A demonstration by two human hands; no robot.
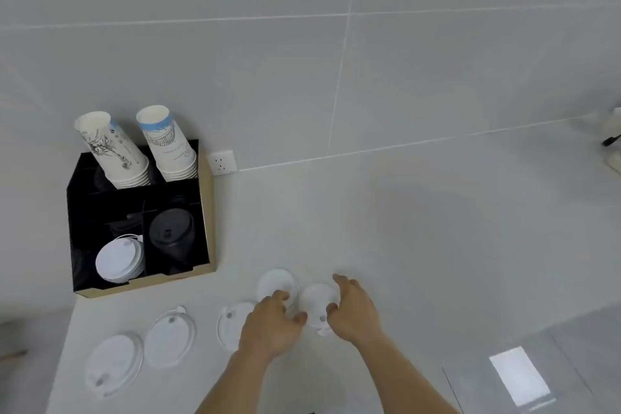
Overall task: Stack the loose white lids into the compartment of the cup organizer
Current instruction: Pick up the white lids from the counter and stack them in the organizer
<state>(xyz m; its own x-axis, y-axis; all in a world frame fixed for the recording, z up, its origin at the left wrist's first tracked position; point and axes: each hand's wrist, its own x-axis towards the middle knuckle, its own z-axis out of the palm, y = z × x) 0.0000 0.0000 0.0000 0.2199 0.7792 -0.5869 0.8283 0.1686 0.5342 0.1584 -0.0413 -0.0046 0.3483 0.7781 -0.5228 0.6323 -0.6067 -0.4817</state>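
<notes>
Several loose white lids lie on the white counter: one at the front left (113, 363), one beside it (169, 337), one partly under my left wrist (230, 321), one further back (277, 282). My left hand (272, 324) rests with its fingertips on that back lid's near edge. My right hand (353, 307) curls around another white lid (316, 301). The black cup organizer (134, 212) stands at the left; its front left compartment holds a stack of white lids (119, 260).
The organizer's front right compartment holds black lids (171, 233), and two stacks of paper cups (141, 148) stick out of its back. A wall socket (221, 162) sits behind it. The counter's edge runs along the left and the lower right.
</notes>
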